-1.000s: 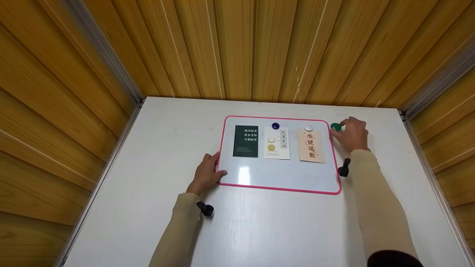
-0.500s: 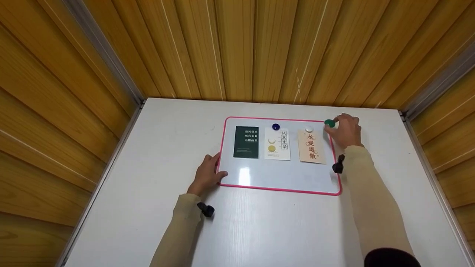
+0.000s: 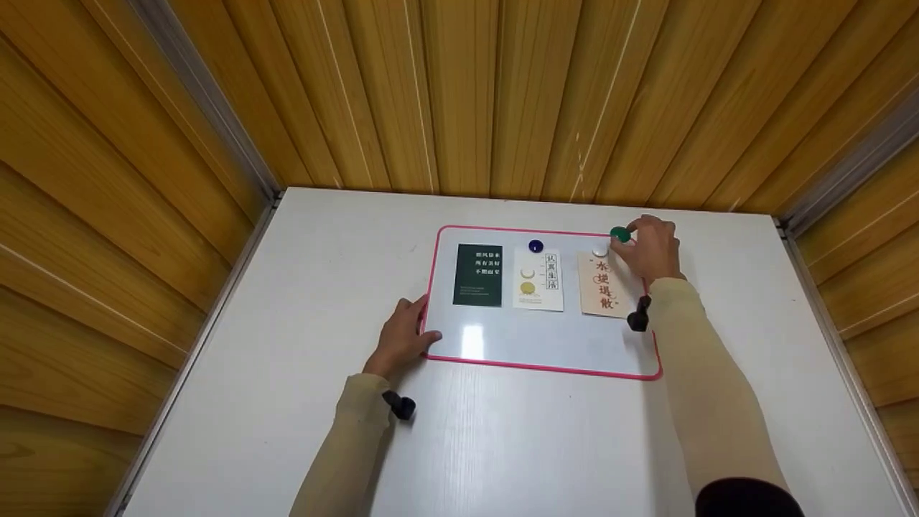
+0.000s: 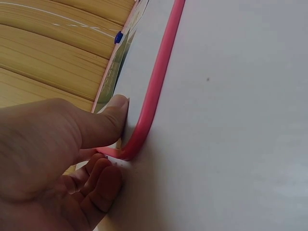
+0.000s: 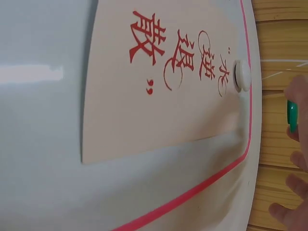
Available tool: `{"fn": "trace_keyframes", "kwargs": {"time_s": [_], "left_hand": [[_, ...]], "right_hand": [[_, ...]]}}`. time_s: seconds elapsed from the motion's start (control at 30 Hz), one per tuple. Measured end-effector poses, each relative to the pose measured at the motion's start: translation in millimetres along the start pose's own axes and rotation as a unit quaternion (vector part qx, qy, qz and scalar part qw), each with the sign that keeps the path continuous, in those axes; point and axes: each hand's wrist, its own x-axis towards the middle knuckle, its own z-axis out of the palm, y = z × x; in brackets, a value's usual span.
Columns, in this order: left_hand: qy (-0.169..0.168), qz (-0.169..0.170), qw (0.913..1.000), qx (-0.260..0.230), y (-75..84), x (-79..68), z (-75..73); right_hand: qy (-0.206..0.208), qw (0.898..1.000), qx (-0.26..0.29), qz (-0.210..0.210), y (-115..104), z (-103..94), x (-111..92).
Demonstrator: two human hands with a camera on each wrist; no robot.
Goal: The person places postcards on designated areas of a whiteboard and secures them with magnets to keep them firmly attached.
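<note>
My right hand pinches a round green magnet above the upper right part of a pink-rimmed whiteboard. Just below it, a white magnet sits at the top of a peach card with red characters. My left hand grips the board's lower left edge, thumb on its face and fingers at the rim. A blue magnet is at the top of a white card in the middle. At the left lies a dark green card with no magnet on it.
The whiteboard lies on a white table. Wood-look panels rise behind the table and along both sides, with metal strips at the corners. Light glares on the board's lower left area.
My right hand has carried the green magnet leftward, from beside the board's right edge to above the peach card's top. My left hand stays on the board's edge.
</note>
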Motion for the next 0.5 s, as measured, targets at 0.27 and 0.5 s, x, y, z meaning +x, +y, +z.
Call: {"fn": "trace_keyframes", "kwargs": {"time_s": [0.27, 0.5], "left_hand": [[-0.005, 0.000, 1.0000, 0.001, 0.1, 1.0, -0.6], [-0.007, -0.007, 0.9999, 0.006, 0.3, 1.1, -0.2]], "right_hand": [[-0.012, 1.000, 0.028, -0.003, -17, 8.5, 1], [-0.010, 0.999, 0.045, -0.014, -32, 18.5, 1]]}}
